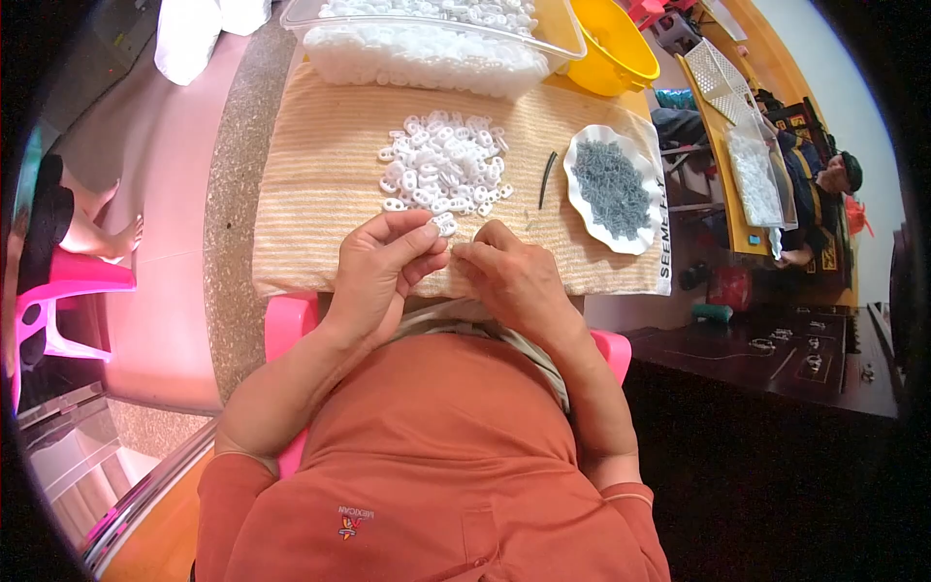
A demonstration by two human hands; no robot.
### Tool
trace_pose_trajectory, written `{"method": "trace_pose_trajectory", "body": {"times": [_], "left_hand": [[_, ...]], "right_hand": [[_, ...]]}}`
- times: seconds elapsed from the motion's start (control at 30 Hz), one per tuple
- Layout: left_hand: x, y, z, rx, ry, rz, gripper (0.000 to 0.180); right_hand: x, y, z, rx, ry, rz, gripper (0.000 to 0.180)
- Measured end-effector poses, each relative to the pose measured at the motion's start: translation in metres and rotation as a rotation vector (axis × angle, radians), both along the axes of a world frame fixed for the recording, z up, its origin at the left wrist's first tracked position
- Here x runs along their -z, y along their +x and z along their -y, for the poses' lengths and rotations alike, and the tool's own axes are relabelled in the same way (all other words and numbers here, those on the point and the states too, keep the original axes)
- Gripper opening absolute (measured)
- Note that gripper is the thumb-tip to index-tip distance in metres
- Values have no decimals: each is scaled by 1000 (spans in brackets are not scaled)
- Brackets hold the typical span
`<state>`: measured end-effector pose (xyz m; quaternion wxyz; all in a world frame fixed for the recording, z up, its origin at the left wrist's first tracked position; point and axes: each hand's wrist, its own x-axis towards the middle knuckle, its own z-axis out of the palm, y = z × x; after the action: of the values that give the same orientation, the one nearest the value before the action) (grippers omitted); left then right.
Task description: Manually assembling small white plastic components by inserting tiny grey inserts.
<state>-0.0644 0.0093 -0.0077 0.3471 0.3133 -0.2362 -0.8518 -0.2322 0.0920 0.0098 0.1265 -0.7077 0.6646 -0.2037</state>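
My left hand [388, 254] pinches a small white plastic piece with holes [443, 224] between thumb and fingertips, just above the front of the towel. Close beside it, my right hand [512, 272] is closed, its fingertips pressed together near the piece; whatever they hold is too small to make out. A loose pile of similar white plastic pieces [446, 160] lies on the towel beyond my hands. To the right sits a white scalloped plate [603, 240] heaped with small grey, translucent parts [609, 184]. Between pile and plate lies a thin dark stick [548, 177].
A striped beige towel [310, 194] covers the table. At its far side stand a clear bin [436, 58] full of white pieces and a yellow basin [611, 48]. A pink stool [82, 281] is at left. Another person [815, 184] works at a table on the right.
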Motion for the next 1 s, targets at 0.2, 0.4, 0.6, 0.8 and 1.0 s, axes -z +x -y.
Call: {"method": "trace_pose_trajectory", "body": {"times": [0.2,0.4,0.6,0.8,1.0], "left_hand": [[-1,0,-1,7,5,2,16],[-1,1,-1,22,-3,-1,16],[-2,-2,-7,92,6,21,14],[-3,-3,-15,194,-11,32,14],[-4,-3,-17,249,-19,16,16]], "right_hand": [[-4,5,3,-27,131,-208,13],[-4,5,-6,0,16,-60,13],[-2,-4,-11,20,-156,350,6],[-6,-5,-12,46,-108,585,8],[-1,-7,-15,29,-29,732,9]]}}
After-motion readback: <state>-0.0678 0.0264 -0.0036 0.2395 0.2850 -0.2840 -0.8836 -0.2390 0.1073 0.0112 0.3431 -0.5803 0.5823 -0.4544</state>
